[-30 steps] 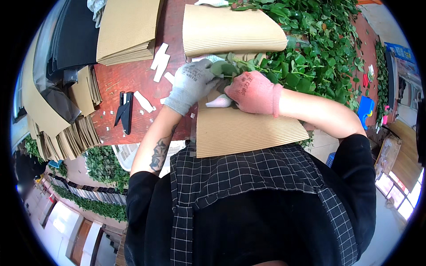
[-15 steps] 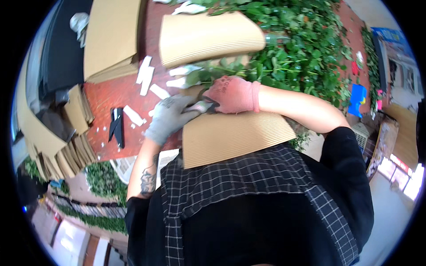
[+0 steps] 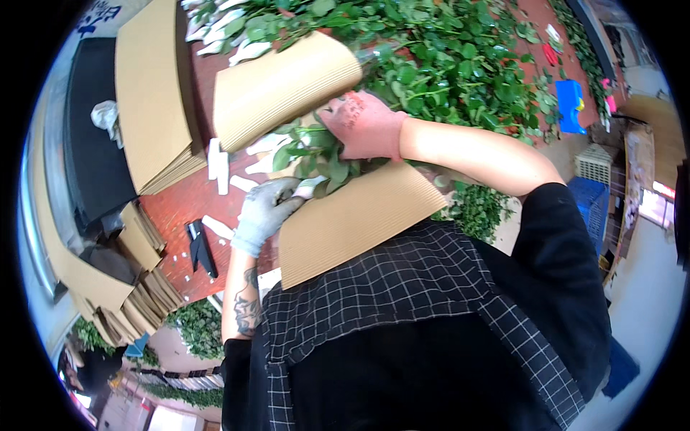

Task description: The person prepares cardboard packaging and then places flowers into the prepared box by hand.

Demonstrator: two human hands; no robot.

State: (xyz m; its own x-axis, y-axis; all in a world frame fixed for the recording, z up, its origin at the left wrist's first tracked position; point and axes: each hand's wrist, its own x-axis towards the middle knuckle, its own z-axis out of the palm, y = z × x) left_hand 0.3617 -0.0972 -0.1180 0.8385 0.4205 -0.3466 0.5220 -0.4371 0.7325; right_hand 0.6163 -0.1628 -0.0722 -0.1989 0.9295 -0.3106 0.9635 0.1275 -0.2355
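In a grey glove, my left hand (image 3: pixel 264 210) is closed at the white-sleeved head of a leafy flower stem (image 3: pixel 309 187), thumb and fingers pinched against it. Green leaves (image 3: pixel 338 169) of the stems lie over a ribbed cardboard sheet (image 3: pixel 359 223), which rests against my apron. My right hand (image 3: pixel 365 127), gloved in pink, is farther out, beyond those leaves and beside a curved ribbed cardboard piece (image 3: pixel 287 86). Its fingers curl downward, and what they hold is hidden. More white-sleeved heads (image 3: pixel 269 144) lie between the two cardboard pieces.
A large heap of leafy stems (image 3: pixel 460 65) covers the far right. Cardboard sheets (image 3: pixel 154 93) are stacked at the left. Black-handled cutters (image 3: pixel 200 248) and white strips (image 3: pixel 218 167) lie on the red table (image 3: pixel 169 208). A blue tool (image 3: pixel 570 106) sits at the far right.
My right hand has moved away from my left, outward toward the curved cardboard. Leaves now show between my hands. The whole view has turned slightly.
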